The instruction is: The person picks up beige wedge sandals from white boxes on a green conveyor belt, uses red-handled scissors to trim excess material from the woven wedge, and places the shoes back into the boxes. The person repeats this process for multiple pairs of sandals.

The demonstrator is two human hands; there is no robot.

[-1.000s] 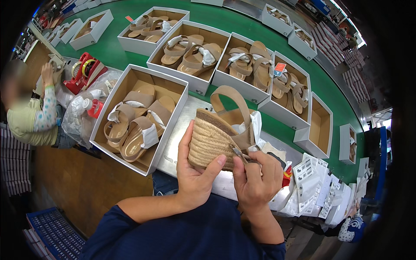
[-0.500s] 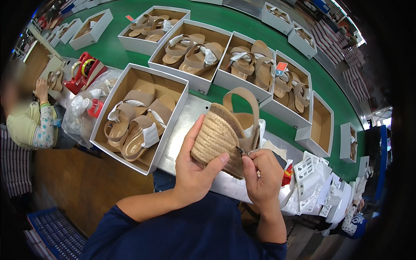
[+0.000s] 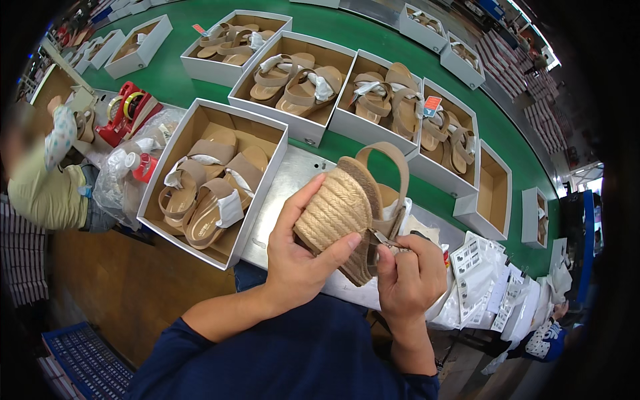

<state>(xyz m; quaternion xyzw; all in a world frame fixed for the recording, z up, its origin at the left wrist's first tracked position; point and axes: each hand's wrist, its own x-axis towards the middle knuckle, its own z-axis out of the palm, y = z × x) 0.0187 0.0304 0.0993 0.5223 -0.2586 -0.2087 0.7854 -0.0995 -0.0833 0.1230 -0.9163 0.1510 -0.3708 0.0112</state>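
My left hand (image 3: 293,260) is closed round the woven rope wedge of a tan sandal (image 3: 335,208), its thumb pressed along the side. The sandal is tipped up, strap loop to the far side. At its edge my right hand (image 3: 415,280) is closed on a small pointed metal tool (image 3: 382,238). The tip lies against or very near the strap where it meets the sole; most of the tool is hidden in the fingers. To the left, an open white shoebox (image 3: 279,150) holds a pair of similar sandals (image 3: 212,207) with white paper in the straps.
Several white boxes of sandals (image 3: 310,87) stand on the green surface (image 3: 200,90) ahead. An empty box (image 3: 490,193) sits at the right. Printed sheets (image 3: 473,273) lie near the right. A red tape dispenser (image 3: 130,113), plastic bag (image 3: 113,180) and co-worker (image 3: 50,190) are at left.
My right hand has shifted slightly right and down, and more of the metal tool shows. The sandal has turned a little in my left hand. The co-worker's arm has risen.
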